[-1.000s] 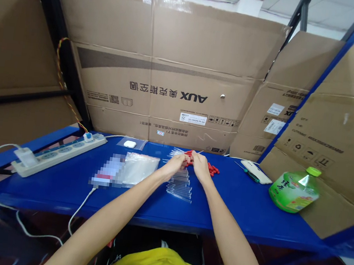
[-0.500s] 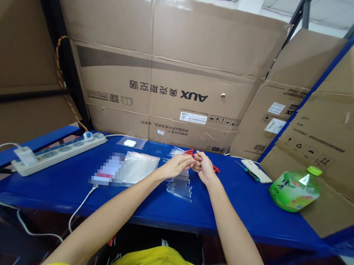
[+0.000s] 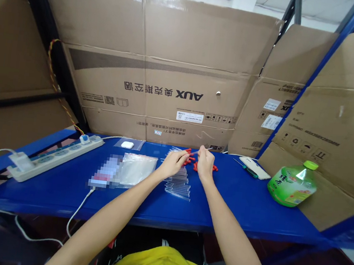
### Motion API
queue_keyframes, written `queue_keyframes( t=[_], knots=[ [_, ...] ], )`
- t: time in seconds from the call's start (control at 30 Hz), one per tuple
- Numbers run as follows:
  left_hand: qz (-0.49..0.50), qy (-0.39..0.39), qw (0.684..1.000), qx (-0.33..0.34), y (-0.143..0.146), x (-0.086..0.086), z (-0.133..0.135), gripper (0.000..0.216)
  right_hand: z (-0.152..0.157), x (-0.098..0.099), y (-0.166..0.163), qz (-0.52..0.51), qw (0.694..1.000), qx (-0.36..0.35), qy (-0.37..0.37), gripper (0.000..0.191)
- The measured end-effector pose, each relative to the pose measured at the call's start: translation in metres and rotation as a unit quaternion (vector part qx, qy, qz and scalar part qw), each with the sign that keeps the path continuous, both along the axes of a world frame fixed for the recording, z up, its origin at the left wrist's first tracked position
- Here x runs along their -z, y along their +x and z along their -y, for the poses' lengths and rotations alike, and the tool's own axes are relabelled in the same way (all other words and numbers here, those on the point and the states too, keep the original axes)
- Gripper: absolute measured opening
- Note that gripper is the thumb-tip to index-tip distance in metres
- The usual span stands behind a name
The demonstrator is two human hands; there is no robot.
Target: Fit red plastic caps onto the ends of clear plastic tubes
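Note:
A thin clear tube [image 3: 195, 153] runs between my two hands, low over the blue tabletop. My left hand [image 3: 173, 163] pinches its left end. My right hand [image 3: 206, 164] is closed around it farther right, and a tip sticks out past the fingers. Small red pieces [image 3: 215, 168], perhaps rubber caps, lie in a loose heap around and beneath my right hand. Below my left hand, several more clear tubes [image 3: 178, 189] are spread in a row, some hidden by the hand.
Left of the tubes lie clear plastic bags [image 3: 137, 170], a blurred-out phone [image 3: 107, 171] on a cable and a white earphone case [image 3: 127, 145]. A power strip [image 3: 61, 157] stands far left. To the right are a green-handled screwdriver [image 3: 250, 172], a whitish slab [image 3: 256, 167] and a green bottle [image 3: 293, 185].
My hands, earlier together, have moved apart. My right hand has shifted up and slightly right, and the clear tube now shows between them. The whole view has swung slightly.

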State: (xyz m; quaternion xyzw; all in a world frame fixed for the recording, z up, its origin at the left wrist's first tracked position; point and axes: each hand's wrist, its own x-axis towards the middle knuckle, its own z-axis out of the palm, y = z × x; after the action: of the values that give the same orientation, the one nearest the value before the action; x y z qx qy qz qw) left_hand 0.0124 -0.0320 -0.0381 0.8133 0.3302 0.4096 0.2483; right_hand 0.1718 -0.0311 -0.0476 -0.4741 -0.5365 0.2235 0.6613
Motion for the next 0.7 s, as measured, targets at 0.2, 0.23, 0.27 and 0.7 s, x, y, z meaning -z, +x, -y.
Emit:
queue_keyframes(
  t=[0.2,0.23,0.27,0.7],
  knots=[
    [-0.003,0.023,0.975,-0.221,-0.012,0.007,-0.014,0.031,0.014,-0.007,0.006,0.183,0.974,0.114,0.065,0.056],
    [0.014,0.025,0.969,-0.247,-0.014,0.008,-0.016,0.029,0.015,-0.009,0.007,0.194,0.974,0.087,0.075,0.054],
    [0.033,0.03,0.962,-0.269,-0.016,0.009,-0.017,0.027,0.015,-0.011,0.006,0.202,0.974,0.059,0.081,0.051],
    [0.316,-0.092,0.895,-0.301,-0.022,0.025,-0.041,0.016,0.012,0.001,-0.004,0.423,0.897,-0.102,-0.073,0.02]
  ],
)
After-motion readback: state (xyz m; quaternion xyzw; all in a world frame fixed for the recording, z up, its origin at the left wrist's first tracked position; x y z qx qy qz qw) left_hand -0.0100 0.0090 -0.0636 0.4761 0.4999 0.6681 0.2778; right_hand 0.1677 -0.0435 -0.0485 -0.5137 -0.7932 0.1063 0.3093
